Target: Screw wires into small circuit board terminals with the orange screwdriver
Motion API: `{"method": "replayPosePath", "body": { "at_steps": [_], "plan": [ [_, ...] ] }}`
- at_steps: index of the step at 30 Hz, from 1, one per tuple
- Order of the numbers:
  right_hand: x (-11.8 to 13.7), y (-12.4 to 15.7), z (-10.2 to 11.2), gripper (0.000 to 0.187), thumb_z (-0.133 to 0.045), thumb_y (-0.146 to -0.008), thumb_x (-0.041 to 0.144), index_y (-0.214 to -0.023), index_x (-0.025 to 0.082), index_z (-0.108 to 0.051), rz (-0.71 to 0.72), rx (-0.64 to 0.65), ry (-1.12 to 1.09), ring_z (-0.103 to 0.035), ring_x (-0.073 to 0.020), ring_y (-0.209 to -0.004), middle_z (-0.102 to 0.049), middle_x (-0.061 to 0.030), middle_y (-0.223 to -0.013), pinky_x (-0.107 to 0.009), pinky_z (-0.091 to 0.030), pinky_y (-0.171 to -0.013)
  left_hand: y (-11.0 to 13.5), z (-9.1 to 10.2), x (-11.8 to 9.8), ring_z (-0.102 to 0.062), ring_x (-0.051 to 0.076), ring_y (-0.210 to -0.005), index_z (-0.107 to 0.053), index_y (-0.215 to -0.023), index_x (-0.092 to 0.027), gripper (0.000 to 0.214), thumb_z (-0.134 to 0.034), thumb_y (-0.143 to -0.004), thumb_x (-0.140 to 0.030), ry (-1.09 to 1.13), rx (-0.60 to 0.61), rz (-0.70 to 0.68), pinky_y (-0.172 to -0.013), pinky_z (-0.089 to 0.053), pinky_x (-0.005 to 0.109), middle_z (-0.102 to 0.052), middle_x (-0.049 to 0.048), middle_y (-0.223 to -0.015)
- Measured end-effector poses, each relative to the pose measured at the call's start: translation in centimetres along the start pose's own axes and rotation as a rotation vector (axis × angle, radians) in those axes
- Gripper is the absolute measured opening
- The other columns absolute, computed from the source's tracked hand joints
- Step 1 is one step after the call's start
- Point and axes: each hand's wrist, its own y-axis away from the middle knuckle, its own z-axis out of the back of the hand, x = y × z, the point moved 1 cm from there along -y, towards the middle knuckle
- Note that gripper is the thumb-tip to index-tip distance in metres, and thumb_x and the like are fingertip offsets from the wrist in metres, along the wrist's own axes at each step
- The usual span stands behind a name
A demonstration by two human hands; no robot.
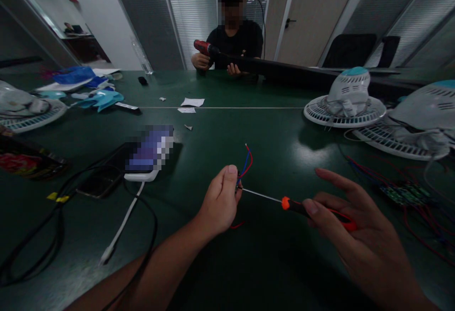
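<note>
- Left hand point(220, 199), at the tip end of the screwdriver point(292, 205): it is closed on a small wired part point(238, 184). It is better to hold this steady, fingertips away from the tip.
- The small wired part, mostly hidden by these fingers, lies at the screwdriver's tip; the exact contact I cannot see. Its red and blue wires point(248, 161) should be clear of the shaft.
- Right hand point(359, 235), around the screwdriver's handle, index finger extended: slow turning with light, straight pressure should prevent slipping.
</note>
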Motion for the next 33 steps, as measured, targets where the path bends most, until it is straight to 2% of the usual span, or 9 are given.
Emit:
{"method": "replayPosePath", "body": {
  "at_steps": [6, 11, 13, 15, 21, 26, 33],
  "plan": [
    [-0.39, 0.13, 0.08, 0.049, -0.062, -0.082, 0.049, -0.122, 0.022, -0.054, -0.023, 0.004, -0.031, -0.065, -0.0153, -0.057, -0.069, -0.0017, -0.072, -0.022, -0.053, -0.046, 0.13, -0.05, -0.05, -0.038, 0.007, -0.047, -0.044, -0.071, -0.020, 0.039, -0.043, -0.089, -0.055, 0.018, 0.014, 0.006, -0.043, -0.031, 0.019, -0.040, -0.0059, -0.059],
    [-0.34, 0.16, 0.15, 0.051, -0.042, -0.091, 0.057, -0.125, 0.021, -0.055, -0.153, 0.069, -0.048, -0.054, -0.0127, -0.040, -0.061, 0.0026, -0.050, -0.021, -0.044, -0.035, 0.09, 0.03, -0.08, -0.036, 0.007, -0.046, -0.044, -0.071, -0.020, 0.039, -0.040, -0.090, -0.054, -0.015, 0.014, 0.000, -0.042, -0.031, 0.019, -0.040, -0.0061, -0.058],
    [-0.41, 0.13, 0.17, 0.050, -0.042, -0.092, 0.056, -0.126, 0.021, -0.055, -0.177, 0.080, 0.014, -0.051, -0.0123, -0.036, -0.057, 0.0045, -0.044, -0.020, -0.041, -0.033, 0.06, 0.09, -0.08, -0.036, 0.007, -0.045, -0.044, -0.071, -0.021, 0.039, -0.039, -0.091, -0.054, -0.028, 0.011, -0.002, -0.042, -0.031, 0.020, -0.040, -0.0061, -0.058],
    [-0.42, 0.11, 0.19, 0.049, -0.047, -0.090, 0.054, -0.126, 0.020, -0.054, -0.132, 0.097, 0.038, -0.051, -0.0124, -0.036, -0.056, 0.0051, -0.043, -0.021, -0.040, -0.032, 0.06, 0.12, -0.07, -0.037, 0.008, -0.046, -0.044, -0.071, -0.020, 0.039, -0.039, -0.091, -0.054, -0.032, 0.010, 0.001, -0.042, -0.031, 0.020, -0.041, -0.0057, -0.058],
    [0.11, 0.10, 0.27, 0.044, -0.055, -0.088, 0.043, -0.124, 0.019, -0.052, 0.009, 0.048, 0.061, -0.056, -0.0139, -0.041, -0.061, 0.0040, -0.051, -0.024, -0.045, -0.037, 0.11, 0.08, -0.05, -0.037, 0.008, -0.046, -0.045, -0.071, -0.020, 0.039, -0.040, -0.090, -0.054, -0.026, 0.002, 0.002, -0.043, -0.032, 0.020, -0.042, -0.0057, -0.058],
    [0.15, -0.01, 0.00, 0.044, -0.058, -0.085, 0.044, -0.122, 0.021, -0.052, -0.013, 0.037, 0.018, -0.063, -0.0160, -0.048, -0.068, 0.0004, -0.064, -0.025, -0.047, -0.038, 0.04, 0.08, 0.10, -0.037, 0.007, -0.046, -0.046, -0.071, -0.020, 0.039, -0.041, -0.090, -0.054, -0.018, 0.005, 0.015, -0.043, -0.033, 0.019, -0.042, -0.0058, -0.058],
    [-0.14, 0.32, 0.25, 0.046, -0.063, -0.083, 0.042, -0.123, 0.023, -0.051, 0.004, 0.034, -0.026, -0.066, -0.0162, -0.059, -0.070, -0.0005, -0.074, -0.022, -0.048, -0.041, 0.05, 0.05, 0.11, -0.036, 0.007, -0.045, -0.045, -0.071, -0.020, 0.040, -0.042, -0.089, -0.056, 0.007, -0.004, 0.017, -0.042, -0.031, 0.018, -0.041, -0.0068, -0.057]
  ]
}}
